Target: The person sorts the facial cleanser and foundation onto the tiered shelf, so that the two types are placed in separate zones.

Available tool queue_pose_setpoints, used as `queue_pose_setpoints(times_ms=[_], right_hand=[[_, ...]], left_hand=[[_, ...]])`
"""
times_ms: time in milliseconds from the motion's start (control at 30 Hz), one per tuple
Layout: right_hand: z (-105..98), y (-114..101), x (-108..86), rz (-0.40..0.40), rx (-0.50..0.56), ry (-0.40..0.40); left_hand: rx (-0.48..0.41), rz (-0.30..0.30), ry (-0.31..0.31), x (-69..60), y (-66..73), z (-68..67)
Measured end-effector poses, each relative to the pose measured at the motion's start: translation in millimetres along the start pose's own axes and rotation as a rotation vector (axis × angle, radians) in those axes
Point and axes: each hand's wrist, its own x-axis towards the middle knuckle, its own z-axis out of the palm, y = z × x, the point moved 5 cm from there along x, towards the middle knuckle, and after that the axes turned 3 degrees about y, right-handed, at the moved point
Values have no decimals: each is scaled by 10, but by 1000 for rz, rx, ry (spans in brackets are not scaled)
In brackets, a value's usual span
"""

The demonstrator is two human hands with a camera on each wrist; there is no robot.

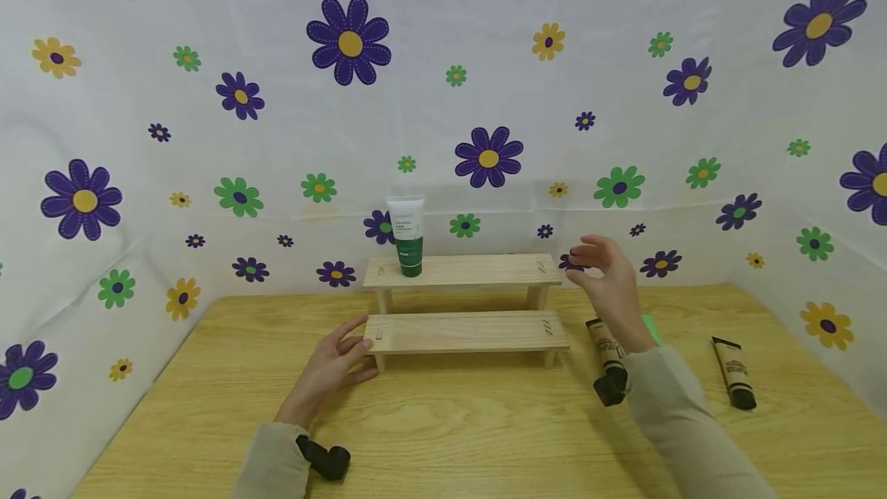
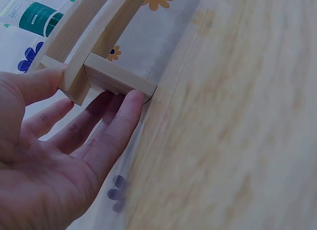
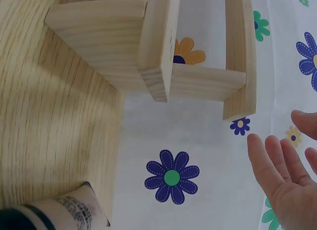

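A two-tier wooden stand (image 1: 466, 332) rests on the table. My left hand (image 1: 334, 366) holds the left end of its lower step. In the left wrist view the thumb (image 2: 42, 85) touches the board's end and the fingers reach to the support below. On the upper step, near its left end, a green and white squeeze tube (image 1: 409, 236) stands on its cap. My right hand (image 1: 610, 291) is raised just past the stand's right end, its thumb and fingers apart with nothing between them. Beneath the right forearm lies a tan tube with a black cap (image 1: 604, 345), partly hidden.
Another tan tube with a black cap (image 1: 733, 372) lies farther right on the wood-grain table (image 1: 443, 422). Something bright green (image 1: 650, 326) shows behind the right wrist, mostly hidden. White cloth (image 1: 430, 114) printed with flowers encloses the back and sides.
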Motion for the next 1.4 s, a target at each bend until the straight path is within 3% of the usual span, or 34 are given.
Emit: queue_pose_setpoints(times_ms=[533, 1133, 1400], right_hand=[[-311, 207, -51, 26, -108, 27], [-617, 441, -171, 42, -163, 6], [-779, 530, -219, 62, -167, 32]], left_hand=[[3, -8, 13, 18, -21, -14], [8, -1, 1, 19, -47, -15], [2, -6, 6, 36, -58, -22]])
